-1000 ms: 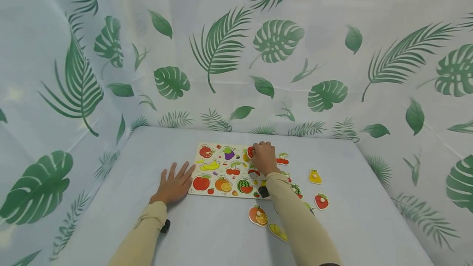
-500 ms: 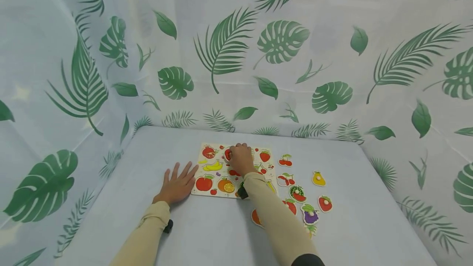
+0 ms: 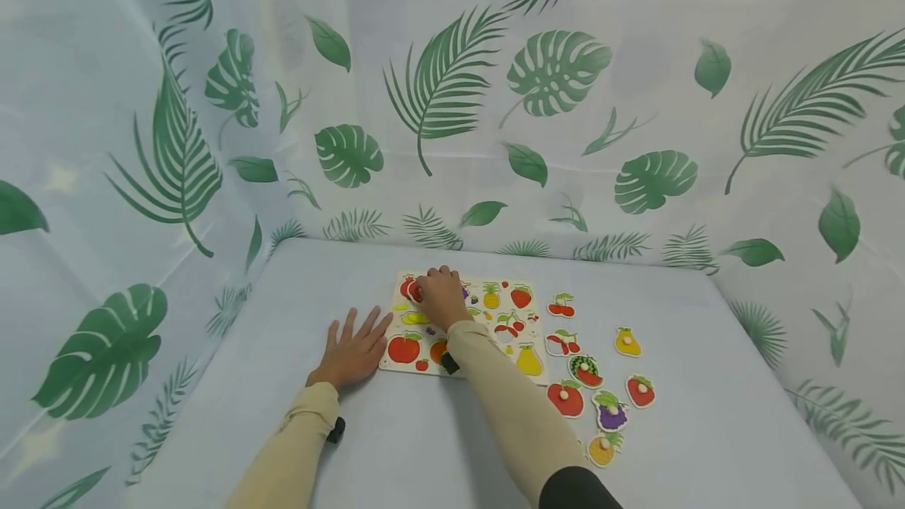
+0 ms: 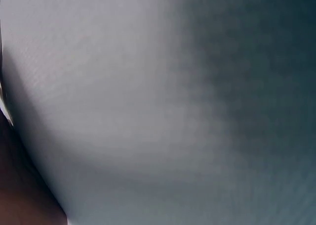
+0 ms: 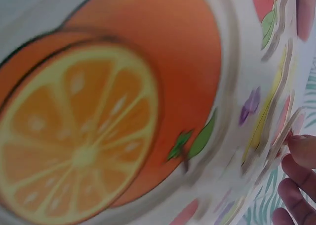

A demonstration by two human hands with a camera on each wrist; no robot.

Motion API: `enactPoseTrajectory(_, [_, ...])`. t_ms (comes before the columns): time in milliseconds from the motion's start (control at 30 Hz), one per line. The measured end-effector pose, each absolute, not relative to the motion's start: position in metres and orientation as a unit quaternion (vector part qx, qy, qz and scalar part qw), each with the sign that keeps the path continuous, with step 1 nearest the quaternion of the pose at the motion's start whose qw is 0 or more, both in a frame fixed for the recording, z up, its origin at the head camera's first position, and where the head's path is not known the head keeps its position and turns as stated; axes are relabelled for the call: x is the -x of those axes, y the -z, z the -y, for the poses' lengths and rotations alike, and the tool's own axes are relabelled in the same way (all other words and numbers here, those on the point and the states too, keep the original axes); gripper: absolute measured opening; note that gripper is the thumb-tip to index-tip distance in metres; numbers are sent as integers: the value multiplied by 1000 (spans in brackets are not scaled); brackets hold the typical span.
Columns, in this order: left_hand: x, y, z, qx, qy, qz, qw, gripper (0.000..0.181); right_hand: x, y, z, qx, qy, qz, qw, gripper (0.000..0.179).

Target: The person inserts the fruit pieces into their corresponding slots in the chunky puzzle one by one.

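Observation:
My right hand pinches a red pomegranate puzzle piece over the upper left of a fruit puzzle board. A printed pomegranate on the board lies just beside that piece. In the right wrist view the thumb and fingers grip the edge of the piece, with the board's printed orange large in front. My left hand rests flat with spread fingers at the board's left edge. The left wrist view shows only tabletop and a dark strip of hand.
Right of the board lie loose knobbed pieces: cherries, a watermelon, an apple, grapes, a pineapple, a strawberry and a pear. My right forearm crosses the table's front. Leaf-printed cloth surrounds the table.
My right hand has carried the pomegranate piece leftward across the board, from its upper right to its upper left. The left hand stays at the board's edge. The head view has shifted slightly.

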State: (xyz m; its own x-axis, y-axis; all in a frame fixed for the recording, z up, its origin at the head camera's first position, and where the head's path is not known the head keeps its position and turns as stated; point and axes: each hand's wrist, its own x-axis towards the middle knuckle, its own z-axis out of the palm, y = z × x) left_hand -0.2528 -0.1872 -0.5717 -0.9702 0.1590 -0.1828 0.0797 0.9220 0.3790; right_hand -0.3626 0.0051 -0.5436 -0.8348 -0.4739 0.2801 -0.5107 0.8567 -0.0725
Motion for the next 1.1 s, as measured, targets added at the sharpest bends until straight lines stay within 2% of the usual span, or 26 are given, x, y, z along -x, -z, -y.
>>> enactPoseTrajectory(200, [253, 576, 187, -62, -196, -973, 100, 60, 365, 545, 9, -264, -61, 957, 101, 9])
enactPoseTrajectory(467, [254, 579, 190, -64, -195, -974, 95, 60, 365, 548, 20, -250, -92, 959, 96, 23])
enactPoseTrajectory(633, [252, 576, 191, -63, -202, -973, 93, 59, 366, 549, 25, -259, -108, 955, 98, 18])
enactPoseTrajectory(867, [253, 572, 189, -61, -182, -977, 97, 59, 372, 547, 23, -252, -131, 956, 67, 19])
enactPoseTrajectory(1100, [253, 570, 189, -67, -185, -976, 88, 58, 378, 545, 19, -267, -172, 943, 102, 16])
